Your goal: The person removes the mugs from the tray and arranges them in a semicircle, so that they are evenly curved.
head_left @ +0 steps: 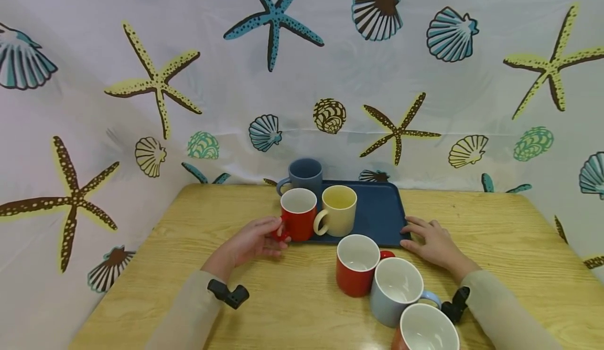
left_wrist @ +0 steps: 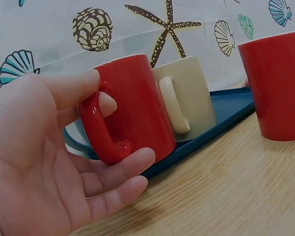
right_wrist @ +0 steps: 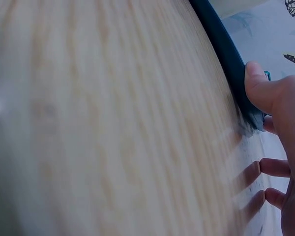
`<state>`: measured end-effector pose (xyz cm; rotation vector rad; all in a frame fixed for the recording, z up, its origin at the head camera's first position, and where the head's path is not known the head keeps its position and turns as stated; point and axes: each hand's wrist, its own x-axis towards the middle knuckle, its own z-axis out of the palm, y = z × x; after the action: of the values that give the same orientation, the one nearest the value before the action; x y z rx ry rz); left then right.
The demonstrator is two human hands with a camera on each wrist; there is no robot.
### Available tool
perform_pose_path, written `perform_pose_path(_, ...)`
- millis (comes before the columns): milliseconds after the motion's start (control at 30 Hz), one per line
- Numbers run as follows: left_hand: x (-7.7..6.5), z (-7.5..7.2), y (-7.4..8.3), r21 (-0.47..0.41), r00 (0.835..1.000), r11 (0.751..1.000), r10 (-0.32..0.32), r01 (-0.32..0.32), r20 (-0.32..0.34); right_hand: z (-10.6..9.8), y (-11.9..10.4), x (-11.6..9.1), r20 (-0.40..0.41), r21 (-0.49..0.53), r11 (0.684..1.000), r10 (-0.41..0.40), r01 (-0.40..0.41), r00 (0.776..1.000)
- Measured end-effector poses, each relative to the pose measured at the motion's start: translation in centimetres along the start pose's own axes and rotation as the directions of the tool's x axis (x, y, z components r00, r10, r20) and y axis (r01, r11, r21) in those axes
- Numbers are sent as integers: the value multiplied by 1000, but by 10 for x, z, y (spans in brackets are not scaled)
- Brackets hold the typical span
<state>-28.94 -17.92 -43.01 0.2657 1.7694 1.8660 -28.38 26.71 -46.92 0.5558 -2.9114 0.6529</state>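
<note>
My left hand (head_left: 257, 241) pinches the handle of a red mug (head_left: 302, 221) between thumb and index finger; the other fingers lie loosely below the handle. This mug, with a white inside, stands upright at the front left of a dark blue tray (head_left: 379, 213). A cream mug (head_left: 343, 219) with a yellow inside stands beside it on the tray, its handle towards the red mug. Behind them is a blue mug (head_left: 305, 174) at the back left. At the tray's front right corner, my right hand (right_wrist: 285, 123) grips the edge, thumb on the front rim, index finger round the corner.
In front of the tray, a second red mug (head_left: 355, 274), a light blue mug (head_left: 394, 300) and another reddish mug (head_left: 429, 329) stand in a slanting row on the wooden table (head_left: 283, 308). A patterned cloth (head_left: 302, 93) hangs behind the tray.
</note>
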Motion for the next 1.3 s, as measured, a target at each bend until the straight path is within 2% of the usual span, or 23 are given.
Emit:
perform_pose_path(400, -19, -7, -8, 48, 991, 993, 100, -104, 84, 1, -1, 0, 8, 5, 1000, 11, -11, 1000)
perform_pose_path(633, -30, -11, -12, 71, 987, 991, 107, -116, 122, 1, -2, 1, 4, -1, 1000, 15, -15, 1000)
perform_pose_path(867, -39, -6, -16, 91, 985, 990, 99, -112, 141, -1, -2, 2, 19, -8, 1000, 23, -23, 1000)
perform_pose_path(1300, -42, 6, -24, -11, 953, 990, 135, -138, 270, -1, -1, 1, 16, -10, 1000, 25, -25, 1000)
